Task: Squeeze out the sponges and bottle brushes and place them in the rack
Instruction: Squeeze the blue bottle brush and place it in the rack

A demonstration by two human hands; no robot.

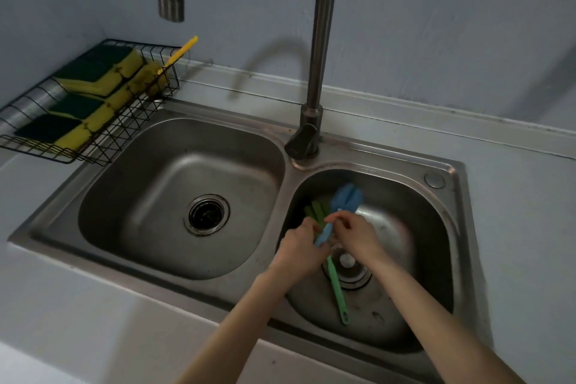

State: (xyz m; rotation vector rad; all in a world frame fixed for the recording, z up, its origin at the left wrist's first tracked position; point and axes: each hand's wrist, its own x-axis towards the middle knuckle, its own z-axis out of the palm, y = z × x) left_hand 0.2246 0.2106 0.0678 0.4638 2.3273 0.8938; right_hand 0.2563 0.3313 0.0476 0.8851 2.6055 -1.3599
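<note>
Both my hands are over the right sink basin. My left hand grips the lower handle of a blue bottle brush, whose sponge head points up and away. My right hand pinches the same blue handle just below the head. A green bottle brush lies in the basin under my hands, its handle toward me and its head partly hidden. A black wire rack at the back left holds several yellow-and-green sponges and a yellow bottle brush.
A tall steel faucet rises between the two basins, its spout over the left basin. The left basin shows only its drain. Grey counter surrounds the sink, and a blue wall stands behind.
</note>
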